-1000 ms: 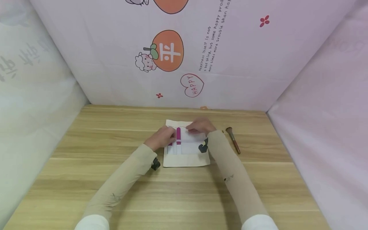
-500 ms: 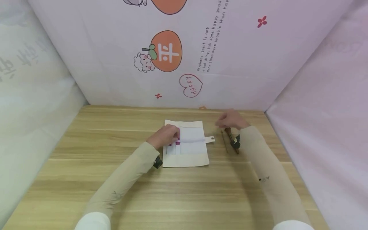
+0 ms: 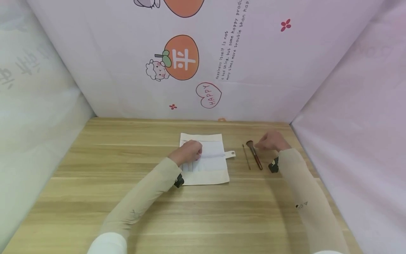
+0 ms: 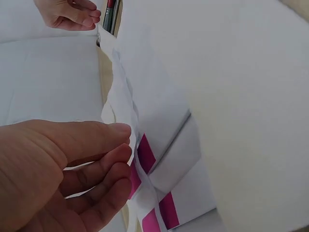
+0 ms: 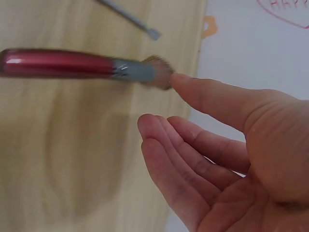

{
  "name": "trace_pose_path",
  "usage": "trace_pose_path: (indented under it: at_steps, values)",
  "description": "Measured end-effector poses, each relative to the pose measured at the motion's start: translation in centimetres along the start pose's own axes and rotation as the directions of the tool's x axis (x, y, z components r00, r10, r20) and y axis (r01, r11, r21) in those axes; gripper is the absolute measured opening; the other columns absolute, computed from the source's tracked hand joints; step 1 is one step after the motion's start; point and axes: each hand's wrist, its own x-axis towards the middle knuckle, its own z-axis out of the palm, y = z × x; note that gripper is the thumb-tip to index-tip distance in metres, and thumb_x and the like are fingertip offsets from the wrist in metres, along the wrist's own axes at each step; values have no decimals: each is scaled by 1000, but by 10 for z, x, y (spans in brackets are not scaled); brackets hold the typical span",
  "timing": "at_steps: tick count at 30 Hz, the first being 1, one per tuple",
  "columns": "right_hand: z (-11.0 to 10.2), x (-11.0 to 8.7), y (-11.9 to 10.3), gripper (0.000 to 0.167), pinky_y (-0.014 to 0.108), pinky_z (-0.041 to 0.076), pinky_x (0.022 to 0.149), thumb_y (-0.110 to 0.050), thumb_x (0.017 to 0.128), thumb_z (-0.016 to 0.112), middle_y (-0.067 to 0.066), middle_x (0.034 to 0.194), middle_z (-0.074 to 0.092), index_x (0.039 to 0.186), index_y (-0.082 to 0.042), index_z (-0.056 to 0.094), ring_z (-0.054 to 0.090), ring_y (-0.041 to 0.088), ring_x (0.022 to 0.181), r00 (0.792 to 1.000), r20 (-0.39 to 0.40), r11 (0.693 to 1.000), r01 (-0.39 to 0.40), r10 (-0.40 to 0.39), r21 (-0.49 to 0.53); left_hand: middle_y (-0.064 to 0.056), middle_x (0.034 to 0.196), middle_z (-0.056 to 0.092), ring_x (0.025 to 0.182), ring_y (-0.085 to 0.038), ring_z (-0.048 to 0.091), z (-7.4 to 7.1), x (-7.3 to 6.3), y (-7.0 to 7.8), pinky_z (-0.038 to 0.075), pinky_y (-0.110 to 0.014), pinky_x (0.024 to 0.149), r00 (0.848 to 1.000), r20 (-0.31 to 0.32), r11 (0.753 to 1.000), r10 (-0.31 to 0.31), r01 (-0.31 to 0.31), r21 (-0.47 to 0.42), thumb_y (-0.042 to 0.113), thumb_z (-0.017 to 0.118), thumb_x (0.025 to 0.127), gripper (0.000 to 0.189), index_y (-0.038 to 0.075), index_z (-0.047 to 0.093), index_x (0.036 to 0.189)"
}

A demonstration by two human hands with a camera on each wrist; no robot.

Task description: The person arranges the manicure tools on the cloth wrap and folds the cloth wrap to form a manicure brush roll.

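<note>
A white fabric roll-up case (image 3: 206,178) lies spread out on the wooden table, its snap tab (image 3: 230,154) sticking out to the right. Over its upper left part is my left hand (image 3: 189,151), thumb and fingertips close together; nothing shows between them in the left wrist view. Beside those fingers, magenta strips (image 4: 146,153) sit in the white pockets. My right hand (image 3: 272,141) has its fingers relaxed and apart from the thumb. Its thumb tip is close to the bristles of a makeup brush (image 5: 63,64) with a red handle. Left of the brush lies a thin grey flat-tipped stick (image 5: 128,18).
The wooden table (image 3: 149,211) reaches back to a white printed cloth wall (image 3: 133,91). Similar pale cloth stands along the left side (image 3: 41,106) and the right side (image 3: 345,123).
My right hand has left the case and moved right to the makeup brush; the thin stick now lies beside the brush. My left hand has shifted slightly right over the case.
</note>
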Motion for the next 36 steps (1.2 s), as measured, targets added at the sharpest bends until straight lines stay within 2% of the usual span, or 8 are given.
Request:
trace_pose_path:
  at_steps: [6, 12, 17, 23, 26, 30, 33, 36]
  values:
    - [10, 4, 14, 42, 63, 53, 103, -32, 97, 75, 24, 116, 76, 116, 5, 74, 67, 45, 116, 1000, -4, 998, -20, 20, 55, -12, 99, 73, 86, -21, 59, 4, 1, 0, 56, -40, 90, 1000, -1, 1000, -4, 4, 11, 1, 66, 100, 9, -1, 74, 99]
    - [15, 8, 18, 40, 64, 49, 108, -36, 98, 74, 20, 111, 78, 110, 2, 77, 64, 45, 120, 1000, -9, 999, -17, 18, 44, -12, 100, 73, 86, -21, 59, 5, 0, 0, 56, -39, 89, 1000, -1, 1000, -2, 2, -2, 1, 66, 101, 10, -1, 75, 98]
    - [17, 10, 13, 38, 59, 53, 103, -37, 97, 75, 21, 112, 77, 104, 0, 79, 66, 41, 115, 1000, -2, 1000, -1, 1, 23, -12, 99, 74, 84, -20, 58, 6, -2, 1, 56, -38, 88, 1000, -16, 1000, 6, -6, -1, -2, 65, 100, 11, 0, 75, 97]
    - [18, 10, 3, 40, 57, 55, 101, -36, 97, 75, 23, 117, 76, 109, 2, 78, 67, 41, 115, 1000, 12, 1000, -3, 3, 1, -10, 93, 73, 82, -19, 57, 7, -2, 2, 55, -36, 85, 998, -43, 999, 40, -40, 11, -3, 65, 99, 12, 1, 73, 92]
    - [20, 10, -1, 39, 56, 55, 100, -35, 96, 77, 25, 120, 75, 108, 2, 78, 66, 43, 117, 1000, 0, 1000, 4, -4, 1, -9, 91, 71, 83, -20, 56, 7, -1, 4, 54, -35, 84, 998, -45, 999, 38, -36, 36, -2, 65, 99, 12, 2, 71, 90]
    - [23, 11, -5, 34, 55, 56, 100, -32, 95, 77, 22, 112, 78, 104, 1, 79, 71, 37, 107, 1000, 3, 1000, 6, -7, 20, -6, 84, 63, 82, -19, 53, 7, 0, 6, 50, -33, 81, 999, -37, 998, 23, -21, 58, 0, 65, 100, 14, 4, 66, 87]
    - [24, 14, -3, 29, 52, 58, 96, -28, 95, 77, 16, 100, 80, 102, -1, 80, 73, 28, 93, 1000, 11, 1000, 10, -11, 25, -3, 81, 57, 81, -18, 51, 6, 0, 8, 46, -31, 77, 999, -31, 999, 15, -14, 46, 0, 63, 101, 17, 5, 64, 85]
    - [26, 17, -1, 26, 47, 58, 91, -26, 95, 77, 12, 92, 81, 99, -1, 81, 71, 23, 86, 1000, 18, 1000, 23, -23, 16, -3, 79, 55, 78, -18, 51, 4, -2, 8, 45, -29, 74, 1000, -28, 1000, 6, -5, 29, 0, 61, 102, 18, 5, 62, 85]
